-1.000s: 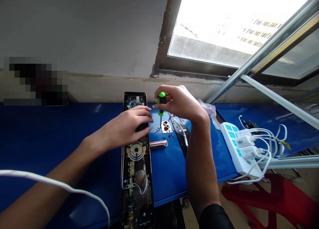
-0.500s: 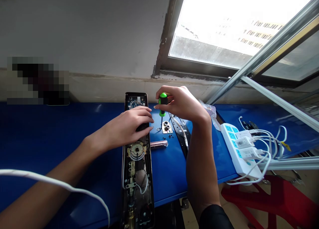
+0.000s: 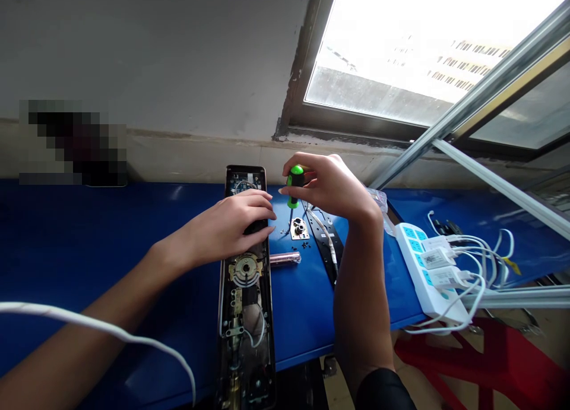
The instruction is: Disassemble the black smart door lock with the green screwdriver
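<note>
My right hand (image 3: 323,181) grips the handle of a green and black screwdriver (image 3: 294,187), held nearly upright. Its shaft points down at small dark screws (image 3: 285,232) lying beside a square metal plate with a round black centre (image 3: 299,228); whether the tip touches one I cannot tell. My left hand (image 3: 243,220) lies across the upper part of a long dark housing (image 3: 270,303), fingers stretched out over its right edge. This housing, which looks like an opened door lock, shows a circuit board, a round brass-coloured disc (image 3: 246,270) and metal parts inside. The hand hides part of it.
A pinkish cylinder (image 3: 287,258) and more screws (image 3: 306,245) lie right of the housing. Beyond is a black perforated plate with a white cable (image 3: 327,237). A power strip (image 3: 423,273) with chargers stands at right, above a red stool (image 3: 490,362). A white cable (image 3: 120,331) crosses my left forearm.
The view has shifted slightly. The screwdriver leans a little more, its tip staying by the small screws left of the metal plate. My left hand remains on the housing.
</note>
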The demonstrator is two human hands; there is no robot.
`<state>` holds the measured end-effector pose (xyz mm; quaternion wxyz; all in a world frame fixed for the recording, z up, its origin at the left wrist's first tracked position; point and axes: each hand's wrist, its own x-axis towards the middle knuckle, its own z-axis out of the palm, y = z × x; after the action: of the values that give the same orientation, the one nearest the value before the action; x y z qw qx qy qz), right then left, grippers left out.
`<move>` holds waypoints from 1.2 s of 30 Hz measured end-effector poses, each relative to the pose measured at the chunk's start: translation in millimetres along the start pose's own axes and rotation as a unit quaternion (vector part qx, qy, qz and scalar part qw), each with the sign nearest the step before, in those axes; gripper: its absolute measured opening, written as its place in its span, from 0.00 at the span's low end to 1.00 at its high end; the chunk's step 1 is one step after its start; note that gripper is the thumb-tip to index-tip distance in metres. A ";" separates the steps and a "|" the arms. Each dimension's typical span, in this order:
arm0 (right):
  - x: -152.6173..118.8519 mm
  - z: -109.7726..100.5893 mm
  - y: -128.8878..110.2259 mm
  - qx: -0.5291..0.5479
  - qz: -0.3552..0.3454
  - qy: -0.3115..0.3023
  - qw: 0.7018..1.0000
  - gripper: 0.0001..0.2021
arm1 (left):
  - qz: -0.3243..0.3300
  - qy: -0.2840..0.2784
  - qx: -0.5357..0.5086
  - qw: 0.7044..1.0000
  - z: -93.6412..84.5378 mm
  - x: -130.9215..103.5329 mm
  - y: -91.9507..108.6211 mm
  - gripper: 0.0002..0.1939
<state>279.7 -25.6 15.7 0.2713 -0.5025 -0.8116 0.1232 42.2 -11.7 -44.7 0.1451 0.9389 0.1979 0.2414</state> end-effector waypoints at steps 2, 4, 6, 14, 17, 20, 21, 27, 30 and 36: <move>-1.0 -1.2 -0.2 0.000 0.002 0.005 1.000 0.09 | 0.001 0.003 -0.001 1.000 -0.7 0.0 -0.3 0.14; -2.1 -3.0 -1.6 0.000 0.006 0.010 1.000 0.09 | 0.002 0.007 -0.001 1.000 -1.8 0.0 -0.6 0.13; -3.1 -5.3 -3.8 0.002 0.010 0.011 1.000 0.08 | 0.001 0.009 -0.001 1.000 -3.5 0.1 -0.7 0.13; -5.1 -9.0 -9.9 0.001 0.016 0.025 1.000 0.10 | -0.010 0.017 -0.010 1.000 -12.5 -0.2 3.0 0.11; -4.9 -8.3 -11.5 -0.008 0.020 0.029 0.999 0.10 | -0.014 0.016 -0.014 1.000 -14.3 -0.4 4.8 0.11; -4.9 -8.6 -12.4 -0.007 0.022 0.026 0.999 0.10 | -0.019 0.016 -0.019 1.000 -15.4 -0.3 5.7 0.11; -5.1 -9.0 -12.7 -0.008 0.022 0.028 0.999 0.10 | -0.020 0.016 -0.020 0.999 -15.7 -0.2 5.6 0.11; -8.1 -12.6 -20.1 -0.016 -0.003 0.088 0.996 0.09 | -0.013 0.026 -0.020 0.999 -18.4 -0.6 0.0 0.11; -9.6 -12.9 -25.6 0.007 -0.007 0.131 0.991 0.09 | -0.012 0.040 -0.014 0.999 -21.8 -1.6 -3.3 0.10; -10.5 -12.7 -32.1 0.031 -0.026 0.198 0.979 0.08 | -0.026 0.034 -0.011 0.999 -26.7 -3.6 -5.1 0.11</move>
<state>266.5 -50.7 38.0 0.4453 -0.4867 -0.7505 0.0398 24.1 -4.1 -25.5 0.1543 0.9231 0.2244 0.2716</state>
